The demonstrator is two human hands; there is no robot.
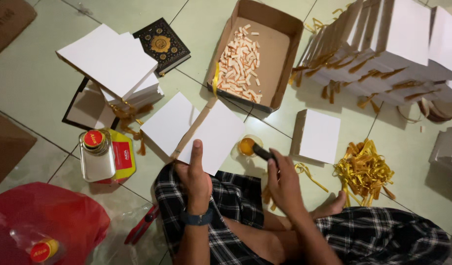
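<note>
the left hand (197, 179) has a tight grip on the open white book cover (194, 130) near the lap. the right hand (283, 182) grips a brush (262, 152) dipped in the glue cup (247, 146). better take little glue and spread thin.

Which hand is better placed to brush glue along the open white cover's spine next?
Probably the right hand: it already grips the brush, whose tip sits in the small cup of yellow glue. The left hand is occupied holding the open white cover steady.
</note>
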